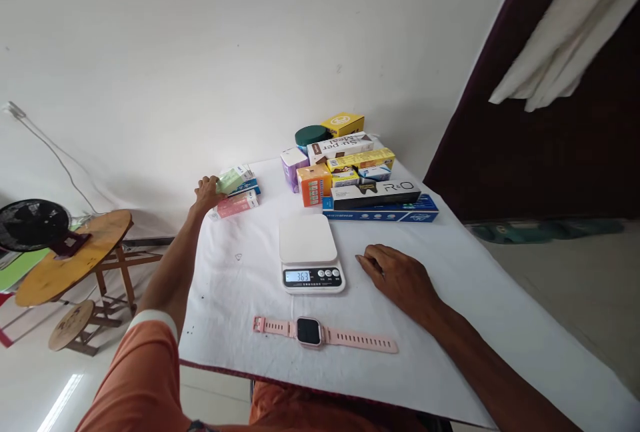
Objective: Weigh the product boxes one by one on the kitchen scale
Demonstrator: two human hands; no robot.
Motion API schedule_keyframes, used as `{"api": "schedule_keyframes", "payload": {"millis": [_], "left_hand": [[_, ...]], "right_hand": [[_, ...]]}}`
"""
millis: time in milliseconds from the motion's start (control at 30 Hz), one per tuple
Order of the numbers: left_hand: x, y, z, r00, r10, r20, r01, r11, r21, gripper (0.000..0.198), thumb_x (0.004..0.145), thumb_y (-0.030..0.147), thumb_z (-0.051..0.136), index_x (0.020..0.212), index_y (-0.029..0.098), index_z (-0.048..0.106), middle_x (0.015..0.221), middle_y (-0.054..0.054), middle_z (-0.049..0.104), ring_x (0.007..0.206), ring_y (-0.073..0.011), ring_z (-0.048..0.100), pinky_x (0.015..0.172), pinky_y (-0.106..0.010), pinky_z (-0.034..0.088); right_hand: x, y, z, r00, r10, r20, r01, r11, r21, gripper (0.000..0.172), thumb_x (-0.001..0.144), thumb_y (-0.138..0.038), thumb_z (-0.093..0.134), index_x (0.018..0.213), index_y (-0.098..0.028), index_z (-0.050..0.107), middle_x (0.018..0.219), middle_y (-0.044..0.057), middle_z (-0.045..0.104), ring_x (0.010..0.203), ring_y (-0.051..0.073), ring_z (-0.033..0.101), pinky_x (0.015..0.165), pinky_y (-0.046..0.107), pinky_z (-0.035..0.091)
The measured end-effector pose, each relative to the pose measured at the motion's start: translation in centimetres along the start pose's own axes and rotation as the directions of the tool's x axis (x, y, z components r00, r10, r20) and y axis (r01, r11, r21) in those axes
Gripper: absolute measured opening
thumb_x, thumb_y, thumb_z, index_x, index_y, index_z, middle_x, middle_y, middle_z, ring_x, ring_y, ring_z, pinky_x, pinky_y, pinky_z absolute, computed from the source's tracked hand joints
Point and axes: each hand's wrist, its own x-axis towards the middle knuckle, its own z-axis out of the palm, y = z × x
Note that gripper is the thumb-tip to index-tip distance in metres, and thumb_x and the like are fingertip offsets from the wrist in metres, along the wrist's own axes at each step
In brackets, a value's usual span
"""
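At the far left of the table, my left hand grips the left end of a light green box. This box lies over a blue box, and a pink box lies just in front of them. My right hand rests on the tabletop with its fingers curled in and nothing visible in them. To its left stands a white kitchen scale with a bare platform; its display reads about -363. A pink-strapped smartwatch lies flat near the front edge.
Behind the scale, several cartons are grouped: an orange box, a purple box, a black-and-white R&O box on a long blue box, and a green-lidded jar. A wall borders the table's back. A black fan stands left.
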Motion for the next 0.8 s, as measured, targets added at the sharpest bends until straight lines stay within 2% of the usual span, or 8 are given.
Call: {"api": "schedule_keyframes", "payload": {"millis": [100,167,233,300,400,533,667,800], "left_hand": [[-1.6,1.2,-2.6,0.999,0.044,-0.027,-0.044,0.999,0.005,0.05,0.08,0.03,0.076,0.126,0.022,0.057,0.134,-0.019,0.053,0.133,-0.0419,0.048,0.106,-0.057,0.042],[-3.3,2.5,-4.2,0.989,0.141,-0.049,-0.142,0.99,-0.016,0.051,0.082,0.033,0.076,0.128,0.024,0.058,0.131,-0.016,0.055,0.131,-0.0399,0.05,0.107,-0.056,0.042],[-5.6,4.2,-5.4,0.96,0.276,-0.054,-0.279,0.958,-0.069,0.054,0.083,0.039,0.077,0.133,0.026,0.059,0.127,-0.012,0.057,0.127,-0.0371,0.053,0.107,-0.055,0.044],[-8.0,6.3,-5.7,0.911,0.411,-0.04,-0.412,0.901,-0.137,0.058,0.084,0.042,0.078,0.136,0.026,0.059,0.127,-0.011,0.059,0.122,-0.0341,0.057,0.107,-0.052,0.046],[-11.5,9.8,-4.6,0.813,0.582,0.013,-0.564,0.792,-0.232,0.059,0.085,0.044,0.079,0.137,0.024,0.06,0.127,-0.011,0.06,0.118,-0.0324,0.059,0.104,-0.05,0.049],[-14.1,13.7,-2.1,0.716,0.691,0.1,-0.644,0.708,-0.289,0.055,0.089,0.042,0.076,0.138,0.024,0.06,0.124,-0.012,0.062,0.117,-0.033,0.059,0.102,-0.051,0.05],[-14.5,15.1,-0.3,0.691,0.704,0.162,-0.653,0.705,-0.278,0.056,0.088,0.035,0.077,0.139,0.023,0.06,0.124,-0.013,0.062,0.117,-0.0338,0.058,0.1,-0.053,0.049],[-14.5,14.7,0.1,0.702,0.7,0.133,-0.642,0.703,-0.306,0.062,0.088,0.042,0.079,0.144,0.024,0.058,0.128,-0.014,0.062,0.12,-0.0345,0.058,0.103,-0.055,0.049]], "right_hand": [[0.1,0.0,0.1,1.0,0.008,0.011,-0.008,1.0,-0.017,0.032,0.103,-0.035,0.046,0.074,-0.024,0.049,0.069,0.002,0.063,0.061,0.017,0.056,0.058,0.03,0.035],[0.2,0.0,0.1,1.0,0.019,0.024,-0.019,0.999,-0.033,0.031,0.103,-0.033,0.047,0.073,-0.024,0.05,0.07,0.002,0.064,0.063,0.017,0.057,0.059,0.03,0.034],[0.2,-0.1,0.2,0.999,0.032,0.035,-0.03,0.998,-0.048,0.03,0.103,-0.031,0.047,0.074,-0.023,0.052,0.072,0.003,0.065,0.066,0.017,0.058,0.061,0.03,0.035],[0.2,-0.1,0.2,0.998,0.037,0.047,-0.034,0.998,-0.053,0.029,0.104,-0.03,0.048,0.076,-0.023,0.054,0.075,0.003,0.067,0.07,0.018,0.06,0.062,0.03,0.035],[0.2,-0.1,0.1,0.998,0.049,0.051,-0.046,0.998,-0.043,0.028,0.104,-0.03,0.048,0.078,-0.022,0.056,0.077,0.003,0.068,0.071,0.018,0.061,0.064,0.03,0.036],[0.4,0.0,-0.2,0.996,0.089,0.017,-0.088,0.995,-0.041,0.027,0.103,-0.028,0.049,0.078,-0.022,0.056,0.075,0.004,0.067,0.069,0.018,0.061,0.064,0.03,0.036],[0.5,0.1,-0.7,0.993,0.122,0.002,-0.122,0.99,-0.065,0.027,0.102,-0.027,0.048,0.077,-0.022,0.056,0.074,0.004,0.067,0.068,0.018,0.06,0.063,0.03,0.035],[0.5,0.1,-0.8,0.991,0.134,0.026,-0.131,0.987,-0.093,0.026,0.102,-0.027,0.048,0.078,-0.022,0.057,0.075,0.004,0.067,0.07,0.018,0.06,0.064,0.03,0.034]]}}
